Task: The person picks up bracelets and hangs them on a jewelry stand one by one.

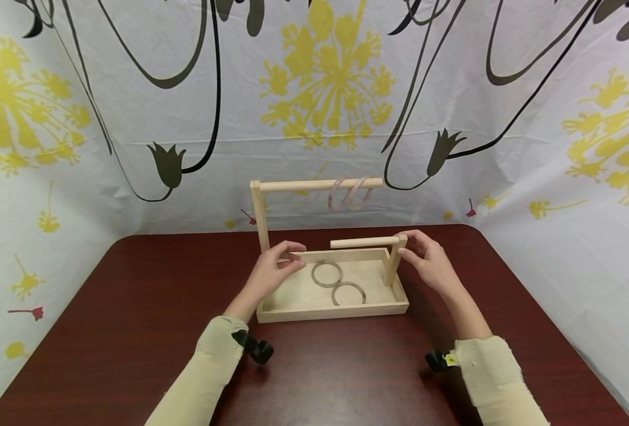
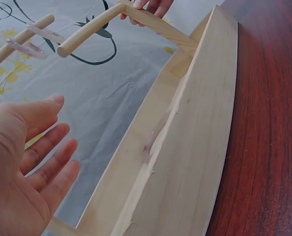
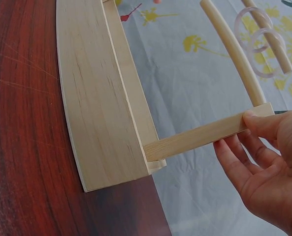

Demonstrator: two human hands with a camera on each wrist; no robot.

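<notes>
A shallow wooden tray carries a tall post with a long rod at its left and a shorter post with a short rod at its right. My right hand pinches the top of the shorter post, thumb on one face and fingers on the other. Over the tray's left part, near the tall post, my left hand holds nothing, its fingers relaxed. Two pinkish translucent rings hang on the long rod. Two more rings lie on the tray's floor.
The tray stands on a dark red-brown table near its far edge. Behind it hangs a white curtain printed with yellow and dark flowers. Small black cameras are strapped at both wrists.
</notes>
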